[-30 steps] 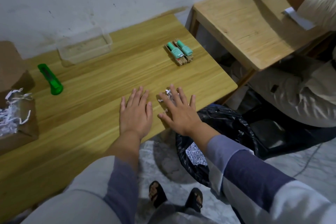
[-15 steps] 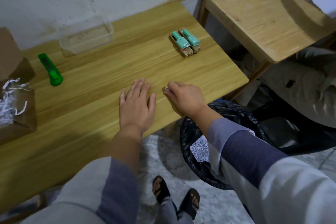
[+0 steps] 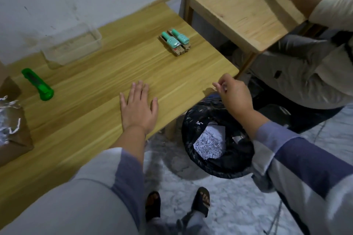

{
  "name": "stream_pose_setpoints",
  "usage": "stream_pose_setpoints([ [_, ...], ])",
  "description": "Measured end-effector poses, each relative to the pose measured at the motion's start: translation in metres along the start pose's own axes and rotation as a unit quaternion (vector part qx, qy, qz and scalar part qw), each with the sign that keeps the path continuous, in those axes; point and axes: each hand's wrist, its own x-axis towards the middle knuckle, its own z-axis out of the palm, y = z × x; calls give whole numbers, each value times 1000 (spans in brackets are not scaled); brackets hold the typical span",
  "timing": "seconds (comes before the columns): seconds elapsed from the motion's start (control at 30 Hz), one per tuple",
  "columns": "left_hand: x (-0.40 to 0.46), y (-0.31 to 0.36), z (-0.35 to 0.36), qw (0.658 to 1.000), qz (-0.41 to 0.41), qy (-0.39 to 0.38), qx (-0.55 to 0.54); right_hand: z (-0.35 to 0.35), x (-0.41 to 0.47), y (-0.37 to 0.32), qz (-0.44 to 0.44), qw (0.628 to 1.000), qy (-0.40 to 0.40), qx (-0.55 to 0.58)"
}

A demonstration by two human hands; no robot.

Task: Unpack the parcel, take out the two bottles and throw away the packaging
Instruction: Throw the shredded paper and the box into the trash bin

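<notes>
The room is dim and the light is soft. The counter (image 3: 95,89) shines a little. Small dark shadows sit under things. The edges look bent, and the sleeves (image 3: 305,158) look blurry.

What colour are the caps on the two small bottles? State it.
Mint green caps on the two small bottles, clearest in the head view.

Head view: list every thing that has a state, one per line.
Two bottles: lying side by side on the table, capped.
Bin: open, shredded paper inside.
Clear tray: upright, looks empty.
Green cutter: lying flat.
Left hand: flat on table.
Right hand: pinched over bin.
</notes>
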Motion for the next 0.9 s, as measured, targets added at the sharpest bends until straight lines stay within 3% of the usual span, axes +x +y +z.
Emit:
stream_pose_setpoints([
  [0.27,0,-5,-5,1000,10,9,-13,-11,-40,29,151,983,62,-81],
  [0.37,3,0,-3,999,13,21,-25,4,-48,43,202,978,-36,-45],
  [0.47,2,2,0,999,18,23,-26,17,-54,56,293,944,-152,-13],
  [0.9,3,-2,7,998,27,39,-36,19,-55,58,308,946,-97,32],
])
